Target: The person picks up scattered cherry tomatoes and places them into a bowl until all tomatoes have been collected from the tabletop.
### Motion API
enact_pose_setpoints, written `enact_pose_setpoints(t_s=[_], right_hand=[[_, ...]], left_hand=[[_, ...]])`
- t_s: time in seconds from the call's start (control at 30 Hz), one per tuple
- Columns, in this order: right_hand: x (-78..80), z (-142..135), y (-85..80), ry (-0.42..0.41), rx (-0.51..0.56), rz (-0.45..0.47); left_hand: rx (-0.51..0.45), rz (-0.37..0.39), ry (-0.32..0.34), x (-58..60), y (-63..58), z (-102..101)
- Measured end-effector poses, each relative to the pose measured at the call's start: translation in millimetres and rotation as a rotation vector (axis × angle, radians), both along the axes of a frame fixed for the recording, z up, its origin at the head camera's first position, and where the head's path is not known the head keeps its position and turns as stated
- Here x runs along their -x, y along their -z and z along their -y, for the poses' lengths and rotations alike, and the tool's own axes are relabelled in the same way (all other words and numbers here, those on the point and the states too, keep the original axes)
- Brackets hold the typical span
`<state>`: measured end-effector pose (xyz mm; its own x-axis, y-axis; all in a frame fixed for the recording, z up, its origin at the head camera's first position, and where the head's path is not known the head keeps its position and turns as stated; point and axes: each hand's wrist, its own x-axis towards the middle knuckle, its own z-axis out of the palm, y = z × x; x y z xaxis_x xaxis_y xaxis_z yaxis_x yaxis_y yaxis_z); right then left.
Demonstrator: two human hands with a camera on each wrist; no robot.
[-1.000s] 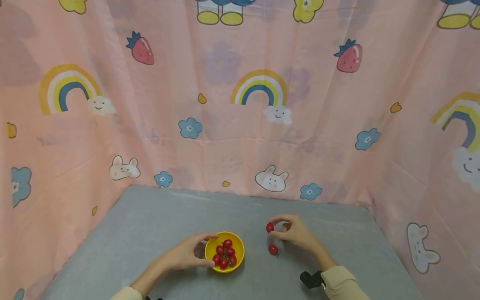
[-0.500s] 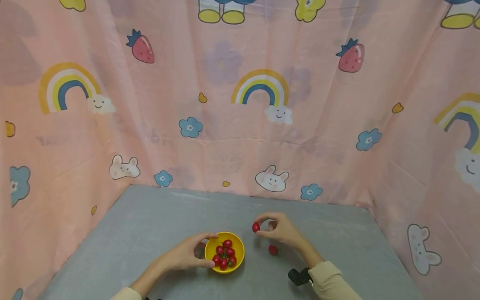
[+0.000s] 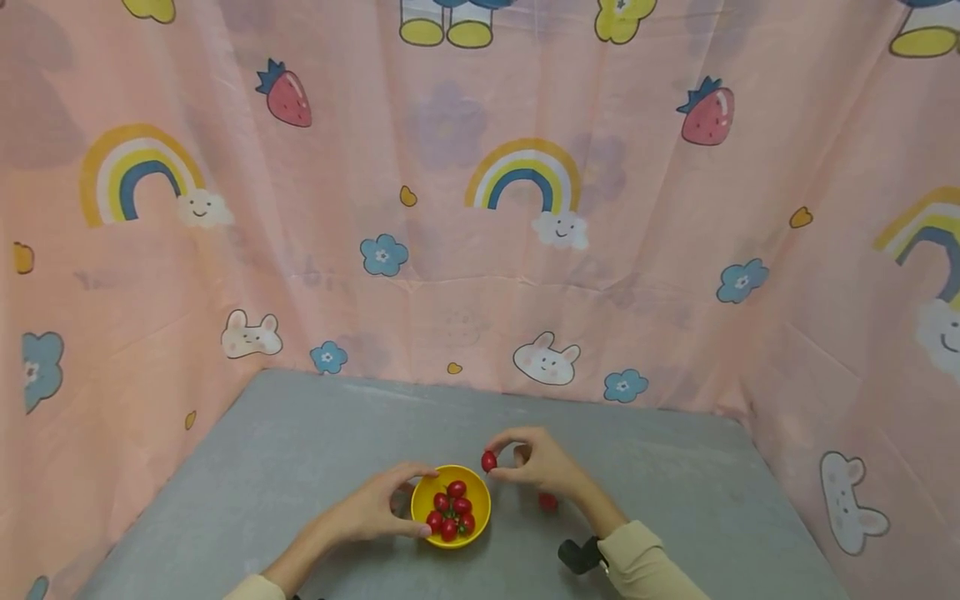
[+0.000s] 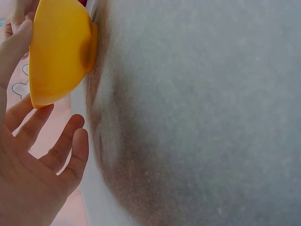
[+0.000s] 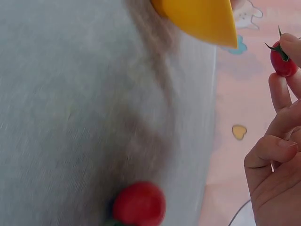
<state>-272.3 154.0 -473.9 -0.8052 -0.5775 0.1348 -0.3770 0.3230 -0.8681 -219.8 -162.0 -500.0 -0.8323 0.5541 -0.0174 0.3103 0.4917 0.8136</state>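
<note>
A yellow bowl (image 3: 481,523) holding several red cherry tomatoes (image 3: 457,489) stands on the grey table. My left hand (image 3: 375,505) grips its rim from the left, thumb at the near side and fingers at the far side; the left wrist view shows the bowl (image 4: 61,52) side-on with the other fingers spread free. Just beyond the bowl's right side, my right hand (image 3: 543,463) pinches one cherry tomato (image 5: 282,61) with a green stem between thumb and fingertips, raised above the table. Another cherry tomato (image 5: 140,204) lies on the table beneath the right hand, partly covered by it in the head view.
The grey table (image 3: 337,425) meets a pink patterned curtain (image 3: 420,317) at the back and both sides. A black device (image 3: 579,556) sits at the right wrist, beside the beige sleeve (image 3: 647,560).
My right hand has moved left toward the bowl, carrying the pinched cherry tomato. The left hand keeps its grip on the bowl, which has stayed in place.
</note>
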Motion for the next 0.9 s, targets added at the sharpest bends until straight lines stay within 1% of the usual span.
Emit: enact_pose_setpoints(t_s=[0.2, 0.27, 0.4, 0.5, 0.67, 0.9], right_hand=[[-2.5, 13.6, 0.4, -0.08, 0.023, -0.029], [-3.5, 16.6, 1.3, -0.104, 0.02, -0.021], [-6.3, 20.7, 1.6, -0.132, 0.01, 0.028], [-8.7, 21.4, 1.0, -0.136, 0.004, 0.046], [-11.5, 18.6, 2.7, -0.131, -0.01, 0.048], [-11.4, 6.8, 5.9, -0.117, -0.027, 0.041]], left_hand=[[0.001, -0.005, 0.0, -0.9, 0.0, 0.4], [0.005, -0.01, -0.001, -1.2, -0.4, 0.7], [0.004, -0.005, 0.0, -1.7, -1.6, 1.7], [0.0, 0.0, 0.004, -1.3, -2.2, 1.4], [0.003, 0.002, 0.008, -1.1, -2.3, 0.6], [0.006, 0.003, -0.004, -2.8, -3.7, -1.4]])
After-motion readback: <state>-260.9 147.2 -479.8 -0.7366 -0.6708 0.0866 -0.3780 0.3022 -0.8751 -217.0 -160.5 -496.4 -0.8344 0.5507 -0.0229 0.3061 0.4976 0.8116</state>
